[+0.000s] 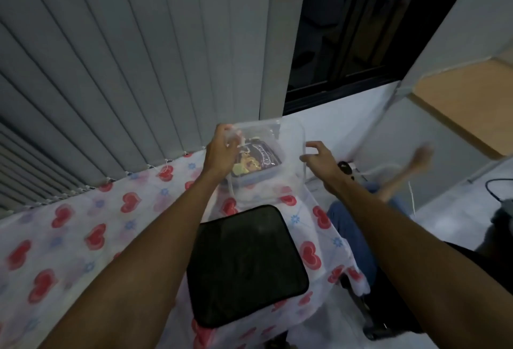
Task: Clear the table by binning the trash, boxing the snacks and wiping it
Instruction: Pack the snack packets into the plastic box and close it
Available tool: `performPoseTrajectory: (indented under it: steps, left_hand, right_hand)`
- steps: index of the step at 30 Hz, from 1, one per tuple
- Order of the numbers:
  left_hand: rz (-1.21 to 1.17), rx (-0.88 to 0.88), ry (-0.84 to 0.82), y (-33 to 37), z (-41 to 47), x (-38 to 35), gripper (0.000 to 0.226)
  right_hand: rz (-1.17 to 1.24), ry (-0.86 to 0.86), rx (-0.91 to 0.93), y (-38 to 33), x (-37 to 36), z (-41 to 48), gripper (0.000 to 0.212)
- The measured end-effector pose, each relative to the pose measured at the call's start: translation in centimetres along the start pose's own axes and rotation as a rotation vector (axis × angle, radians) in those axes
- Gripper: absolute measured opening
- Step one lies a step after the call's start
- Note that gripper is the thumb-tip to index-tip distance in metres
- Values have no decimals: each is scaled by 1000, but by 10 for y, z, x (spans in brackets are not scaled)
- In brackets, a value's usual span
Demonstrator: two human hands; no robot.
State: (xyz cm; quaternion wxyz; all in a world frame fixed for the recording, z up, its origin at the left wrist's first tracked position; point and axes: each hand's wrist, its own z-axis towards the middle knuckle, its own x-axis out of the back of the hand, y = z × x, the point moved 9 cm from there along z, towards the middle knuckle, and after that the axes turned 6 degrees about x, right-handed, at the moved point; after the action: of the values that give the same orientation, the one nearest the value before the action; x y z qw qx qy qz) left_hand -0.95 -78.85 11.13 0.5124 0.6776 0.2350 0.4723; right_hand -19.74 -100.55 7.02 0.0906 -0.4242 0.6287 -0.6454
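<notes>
A clear plastic box (pixel 251 180) stands at the far corner of the table, which is covered by a heart-patterned cloth (pixel 91 226). Inside the box lie snack packets (pixel 258 159), purple and yellow. A clear lid (pixel 288 137) hovers tilted over the box. My left hand (pixel 222 148) grips the lid's left edge. My right hand (pixel 319 158) is at the lid's right edge with its fingers spread; I cannot tell whether it touches the lid.
A black square thing with rounded corners (pixel 247 265) sits on the table's near right part. Vertical blinds (pixel 125 70) hang behind the table. Right of the table are another person's leg in jeans (pixel 352 223), a power strip (pixel 347 166) and cables (pixel 497 190).
</notes>
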Motion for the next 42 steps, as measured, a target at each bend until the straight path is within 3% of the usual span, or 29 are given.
performPoseTrajectory:
  steps: [4,7,8,10,12,17,21,37,42]
  left_hand:
    - [-87,282,108,-45,46,11,35]
    - [-237,520,196,-100,81,13,78]
    - [-273,570,205,-109,88,10,79]
    - [-247,624,184,-120,99,0,53]
    - [-161,619,185,-124,107,-9,39]
    - [82,593,225,-129,128,-21,52]
    - [245,571,264,-130,138,-23,45]
    - [357,615,272,-145,146,-26,52]
    - [416,509,143,-132,156,-39,53]
  right_hand:
    - [-27,-79,40,-7,-27,26,37]
    - [-63,-60,72,-11,-34,57,33]
    - [-62,-48,73,-10,-37,70,31]
    - [-113,-56,61,-5,-43,96,30]
    - [-189,-92,65,1,-52,121,31]
    - [-357,-132,161,9,-70,164,31]
    - [-377,-179,140,21,-89,185,33]
    - [-409,-251,196,26,-102,195,41]
    - [-562,-372,287,14,-121,200,47]
